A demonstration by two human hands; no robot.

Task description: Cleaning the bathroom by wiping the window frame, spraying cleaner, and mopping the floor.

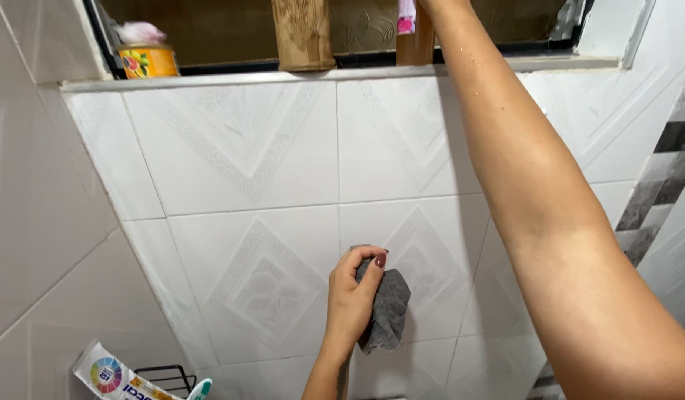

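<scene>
My left hand (353, 292) is closed around a crumpled grey cloth (389, 307) and holds it against the white patterned wall tiles (261, 281). My right arm (535, 185) stretches up across the right side of the picture toward the window ledge (283, 76). The right hand itself is cut off by the top edge, near a wooden object (415, 46) standing on the ledge, so its grip is hidden.
On the ledge stand a yellow round tin (147, 61) at the left and a bamboo-like cylinder (303, 33) in the middle. A black wire rack (168, 376) with a squeezed tube (109, 376) sits at the bottom left. Grey mosaic tiles (664, 170) run along the right.
</scene>
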